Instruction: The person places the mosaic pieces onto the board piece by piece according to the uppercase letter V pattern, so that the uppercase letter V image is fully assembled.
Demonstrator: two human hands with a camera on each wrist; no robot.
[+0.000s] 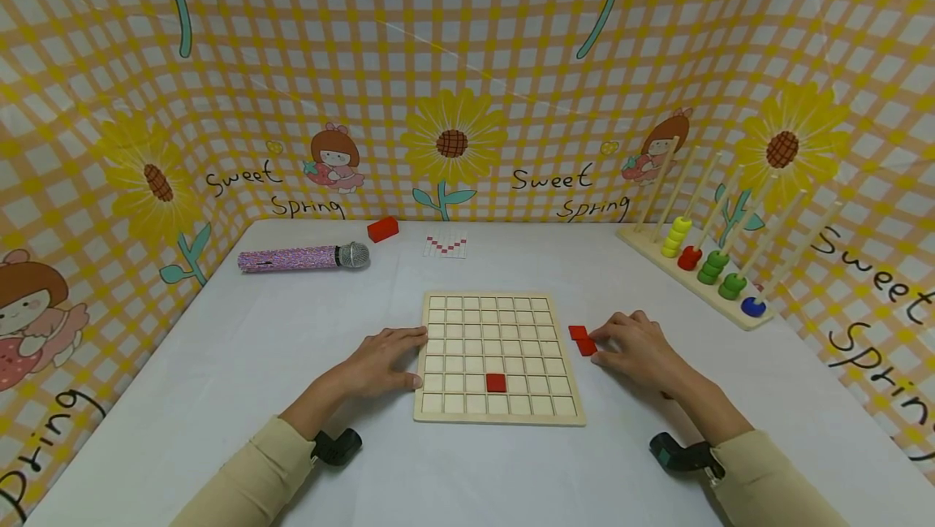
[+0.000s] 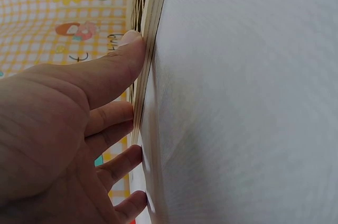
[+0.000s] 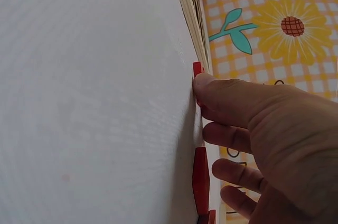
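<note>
A square wooden grid board lies on the white table, with one red tile in a cell of its second row from the front. My left hand steadies the board's left edge; its thumb and extended fingers touch the rim, spread apart. To the right of the board, my right hand pinches a red square tile between thumb and fingertips, low at the tabletop. Another red tile lies against it, just behind. In the right wrist view, more red tiles lie below the fingers, partly hidden.
A small card with a red zigzag pattern lies behind the board. At the back left are a glittery microphone and a red block. A wooden bead stacker with colored beads stands at the right rear. Checkered cloth walls the table.
</note>
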